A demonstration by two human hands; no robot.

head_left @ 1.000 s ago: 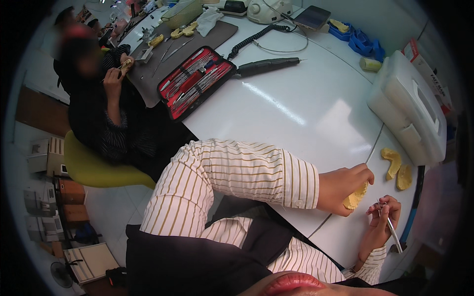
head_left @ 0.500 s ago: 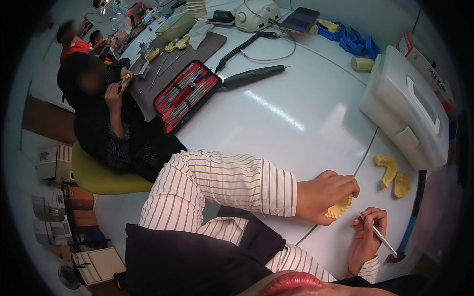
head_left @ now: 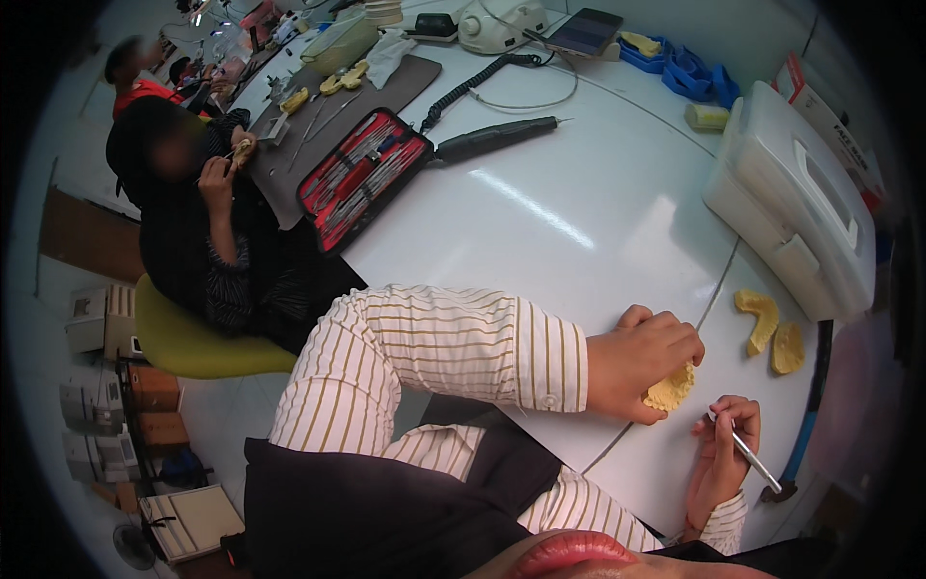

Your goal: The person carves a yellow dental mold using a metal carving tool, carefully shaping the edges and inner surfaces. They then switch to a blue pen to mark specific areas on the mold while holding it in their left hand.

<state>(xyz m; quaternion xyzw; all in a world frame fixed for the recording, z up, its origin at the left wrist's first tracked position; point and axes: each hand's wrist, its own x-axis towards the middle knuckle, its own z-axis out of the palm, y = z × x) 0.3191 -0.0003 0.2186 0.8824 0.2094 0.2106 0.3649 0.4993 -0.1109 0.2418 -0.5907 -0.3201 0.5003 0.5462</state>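
Note:
My left hand (head_left: 646, 362) is wrapped from above round a yellow plaster dental model (head_left: 670, 389), whose row of teeth shows below the fingers. Close by on the right, my right hand (head_left: 725, 449) pinches a slim silver hand tool (head_left: 757, 461) like a pen. Its tip points up and left toward the model, with a small gap between them. Beyond my hands, a curved yellow plaster piece (head_left: 758, 321) and a rounded yellow plaster piece (head_left: 788, 349) lie on the white table.
A translucent plastic case (head_left: 791, 203) stands at the right. A red-lined instrument kit (head_left: 365, 179) and a black rotary handpiece (head_left: 497, 140) lie farther off, near a white control unit (head_left: 502, 26). A hammer with a blue handle (head_left: 803, 439) rests at the right edge. A co-worker (head_left: 207, 222) sits at left.
The dental model has turned in my left hand, so more of its toothed face shows. My left hand has shifted slightly; my right hand stays nearly in place with the tool.

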